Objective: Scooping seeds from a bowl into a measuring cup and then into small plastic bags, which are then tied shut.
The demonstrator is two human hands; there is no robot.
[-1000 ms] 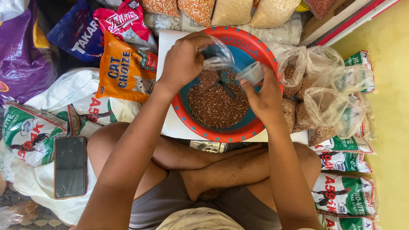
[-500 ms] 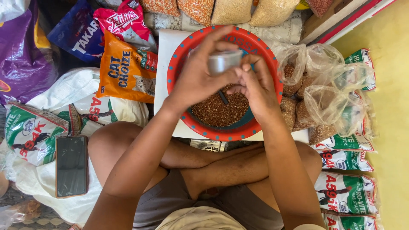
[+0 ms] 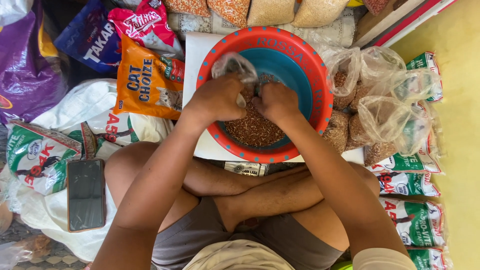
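Seated person, both hands down in a red-rimmed basin of brown grain, working a clear plastic bag.

Left hand clenched on the bag's neck; the bag rises crumpled above the knuckles, its lower part hidden behind the hand. Right hand curled, fingers pointing down into the basin beside the bag; what it grips is hidden, cannot tell. Grain partly covered by both hands. Filled clear bags lie just right of the basin, contents blurred by glare. Phone face up at the left knee. Orange feed pouch left of the basin.
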